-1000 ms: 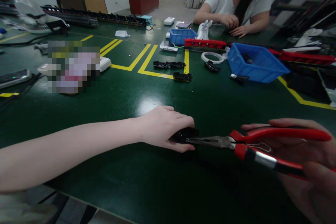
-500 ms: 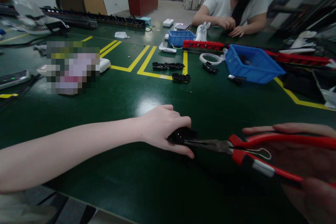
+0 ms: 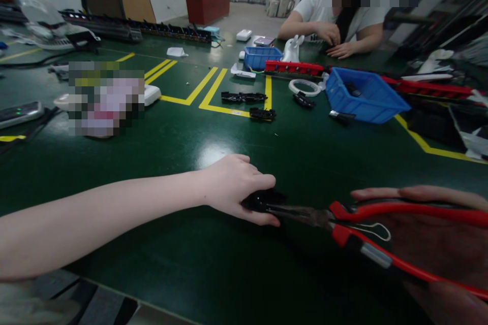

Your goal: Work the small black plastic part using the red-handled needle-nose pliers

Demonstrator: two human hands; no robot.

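Observation:
My left hand [image 3: 236, 185] grips a small black plastic part [image 3: 263, 200] between thumb and fingers, low over the green table [image 3: 171, 259]. In my right hand [image 3: 446, 244] is a pair of red-handled needle-nose pliers [image 3: 381, 233], with the handles spread apart. The tips of the pliers point left and meet the black part; whether they clamp it cannot be made out. A thin wire spring shows between the handles. Part of my right hand lies past the right edge of the view.
Similar black parts [image 3: 244, 97] lie beyond my hands. Further right are a tape roll [image 3: 305, 88], a blue bin [image 3: 366, 104] and a red strip [image 3: 293, 67]. A phone-like object [image 3: 110, 106], partly blurred out, is at left. Another person [image 3: 331, 28] sits across the table.
The pliers' handles have spread wider, and my right hand has dropped slightly. My left hand still grips the black part, almost unmoved.

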